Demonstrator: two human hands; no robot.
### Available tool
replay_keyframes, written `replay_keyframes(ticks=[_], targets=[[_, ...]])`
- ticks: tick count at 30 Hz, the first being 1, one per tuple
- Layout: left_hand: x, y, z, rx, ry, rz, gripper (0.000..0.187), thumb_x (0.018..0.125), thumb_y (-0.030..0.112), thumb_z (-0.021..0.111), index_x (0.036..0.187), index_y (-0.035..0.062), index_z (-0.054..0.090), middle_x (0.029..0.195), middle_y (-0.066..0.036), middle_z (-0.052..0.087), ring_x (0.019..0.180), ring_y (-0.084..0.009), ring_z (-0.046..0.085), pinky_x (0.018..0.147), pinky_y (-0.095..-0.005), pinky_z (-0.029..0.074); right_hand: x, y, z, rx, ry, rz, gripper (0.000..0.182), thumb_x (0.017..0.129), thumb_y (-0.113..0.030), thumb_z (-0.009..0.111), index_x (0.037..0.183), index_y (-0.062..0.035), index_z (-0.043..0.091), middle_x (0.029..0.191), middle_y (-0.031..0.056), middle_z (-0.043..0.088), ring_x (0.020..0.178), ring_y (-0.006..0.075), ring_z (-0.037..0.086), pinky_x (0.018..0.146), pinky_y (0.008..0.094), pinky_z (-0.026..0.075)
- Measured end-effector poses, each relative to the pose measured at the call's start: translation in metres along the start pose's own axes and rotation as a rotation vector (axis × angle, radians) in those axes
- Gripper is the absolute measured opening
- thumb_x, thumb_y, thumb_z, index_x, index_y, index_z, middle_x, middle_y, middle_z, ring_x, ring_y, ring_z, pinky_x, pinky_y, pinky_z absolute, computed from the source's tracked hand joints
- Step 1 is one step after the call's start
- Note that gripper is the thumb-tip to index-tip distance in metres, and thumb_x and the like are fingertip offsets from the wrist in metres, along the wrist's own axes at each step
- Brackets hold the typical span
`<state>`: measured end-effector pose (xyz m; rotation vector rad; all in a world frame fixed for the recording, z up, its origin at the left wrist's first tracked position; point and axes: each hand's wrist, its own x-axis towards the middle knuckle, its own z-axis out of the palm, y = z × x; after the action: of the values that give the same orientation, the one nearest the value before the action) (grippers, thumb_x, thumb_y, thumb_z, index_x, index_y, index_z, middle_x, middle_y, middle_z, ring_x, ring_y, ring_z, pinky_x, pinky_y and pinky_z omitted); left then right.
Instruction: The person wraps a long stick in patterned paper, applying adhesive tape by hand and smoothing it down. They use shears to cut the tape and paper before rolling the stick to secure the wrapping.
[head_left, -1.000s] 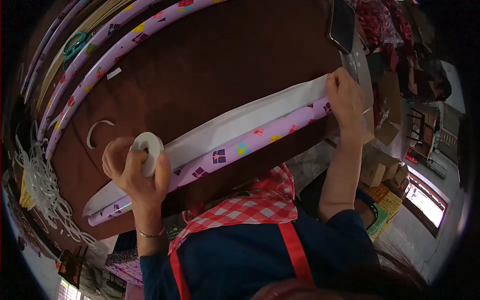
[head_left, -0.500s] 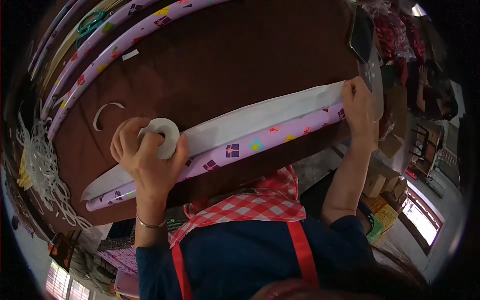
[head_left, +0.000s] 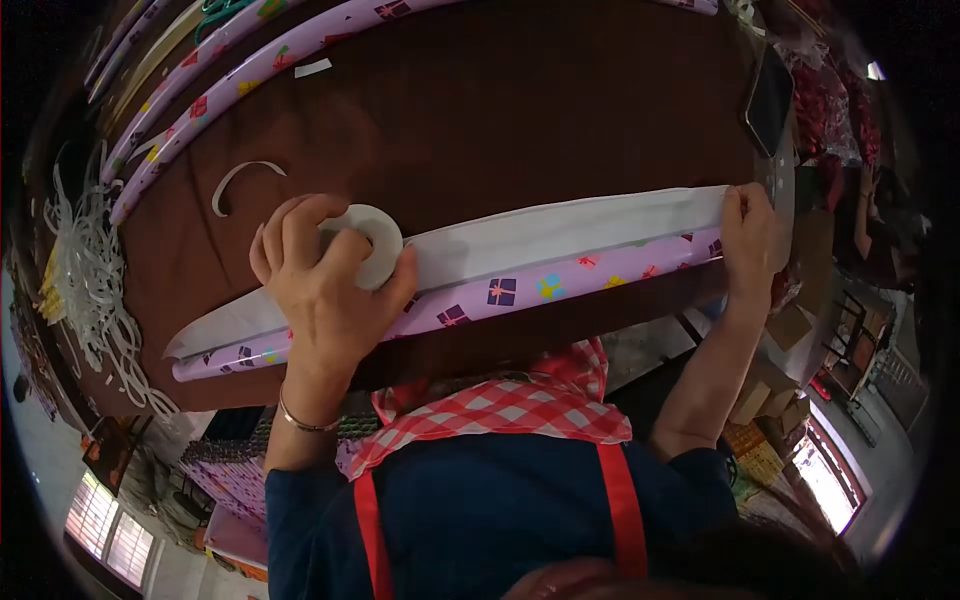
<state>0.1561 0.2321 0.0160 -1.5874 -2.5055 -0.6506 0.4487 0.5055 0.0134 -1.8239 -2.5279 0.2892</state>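
Note:
My left hand (head_left: 330,285) curls its fingers and thumb around a white roll of tape (head_left: 378,222), with a finger at its core hole. That hand rests over a long, partly rolled sheet of lilac wrapping paper (head_left: 530,290) printed with gift boxes. The paper's white inner side (head_left: 570,226) forms a flat strip along the far edge. At the right end, my right hand (head_left: 748,225) pinches the paper between thumb and fingers. Part of the sheet is hidden under my left hand.
Finished lilac paper rolls (head_left: 215,115) lie at the far left near green-handled scissors (head_left: 222,10). White strips (head_left: 95,280) are heaped at the left edge. A curled strip (head_left: 225,190) and small white piece (head_left: 313,68) lie on the brown table. A phone (head_left: 769,100) sits far right.
The whole view has shifted, so most things on the table appear farther right. Both hands keep their grips on the tape roll and the paper's right end.

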Motion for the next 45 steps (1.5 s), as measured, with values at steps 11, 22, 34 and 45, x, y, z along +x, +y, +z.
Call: replay_keyframes(ticks=[11, 22, 34, 45], targets=[[-0.001, 0.002, 0.000, -0.010, -0.018, -0.031, 0.025, 0.057, 0.023, 0.080, 0.064, 0.0099, 0.060, 0.104, -0.006, 0.060, 0.106, -0.0274, 0.055, 0.093, -0.0444, 0.034, 0.001, 0.003, 0.001, 0.003, -0.003, 0.015, 0.030, 0.096, -0.031, 0.048, 0.095, -0.0035, 0.058, 0.092, 0.0202, 0.065, 0.085, 0.0412, 0.061, 0.072, 0.0465, 0.046], [-0.002, 0.005, 0.001, 0.013, -0.044, -0.049, 0.023, 0.060, 0.025, 0.079, 0.071, 0.0099, 0.066, 0.104, -0.005, 0.060, 0.106, -0.0271, 0.055, 0.093, -0.0484, 0.033, 0.000, 0.001, 0.000, -0.049, 0.003, 0.019, 0.030, 0.097, -0.032, 0.047, 0.097, -0.0046, 0.059, 0.095, 0.0217, 0.065, 0.085, 0.0419, 0.061, 0.071, 0.0462, 0.046], [-0.002, 0.006, 0.001, 0.040, -0.068, -0.074, 0.023, 0.060, 0.027, 0.077, 0.073, 0.0095, 0.068, 0.103, -0.003, 0.060, 0.105, -0.0260, 0.054, 0.093, -0.0497, 0.034, 0.000, 0.000, 0.001, -0.008, 0.030, -0.034, 0.028, 0.095, -0.030, 0.048, 0.095, -0.0044, 0.060, 0.092, 0.0210, 0.064, 0.082, 0.0394, 0.061, 0.071, 0.0452, 0.046], [-0.001, 0.007, 0.001, 0.050, -0.069, -0.068, 0.023, 0.060, 0.026, 0.077, 0.073, 0.0101, 0.068, 0.101, -0.002, 0.059, 0.104, -0.0248, 0.054, 0.092, -0.0517, 0.034, 0.002, 0.012, 0.008, 0.111, 0.040, -0.045, 0.028, 0.095, -0.030, 0.049, 0.096, -0.0044, 0.061, 0.090, 0.0202, 0.064, 0.080, 0.0384, 0.061, 0.071, 0.0452, 0.046]])
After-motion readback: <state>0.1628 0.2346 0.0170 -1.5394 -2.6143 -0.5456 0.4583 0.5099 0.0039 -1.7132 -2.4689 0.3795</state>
